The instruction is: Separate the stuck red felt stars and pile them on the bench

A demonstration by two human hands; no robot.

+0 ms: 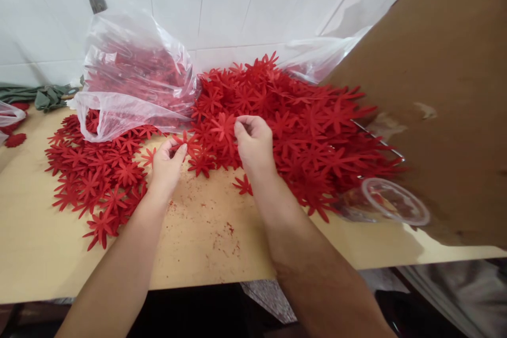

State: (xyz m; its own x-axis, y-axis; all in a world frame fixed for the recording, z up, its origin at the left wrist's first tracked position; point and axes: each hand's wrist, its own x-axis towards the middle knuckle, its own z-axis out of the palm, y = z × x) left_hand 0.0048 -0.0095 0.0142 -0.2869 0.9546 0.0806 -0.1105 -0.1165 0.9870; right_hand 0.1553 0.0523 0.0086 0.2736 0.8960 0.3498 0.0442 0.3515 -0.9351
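Observation:
Between thumb and fingers, my left hand (168,161) pinches a red flower-shaped piece (189,142) by its edge, over the gap between two heaps. My right hand (253,140) is closed in a pinch on the left edge of the big heap of red flower pieces (297,132); a lighter red flower piece (224,127) is at its fingertips. A second heap of red flower pieces (106,179) spreads over the table to the left of my left hand. One loose piece (243,185) lies just below my right wrist.
A clear plastic bag (134,74) of red pieces stands against the tiled wall. Brown cardboard (443,90) leans at the right, beside a clear plastic tub (396,200). Green cloth (51,96) lies far left. Red crumbs dot the table (198,253) near its front edge.

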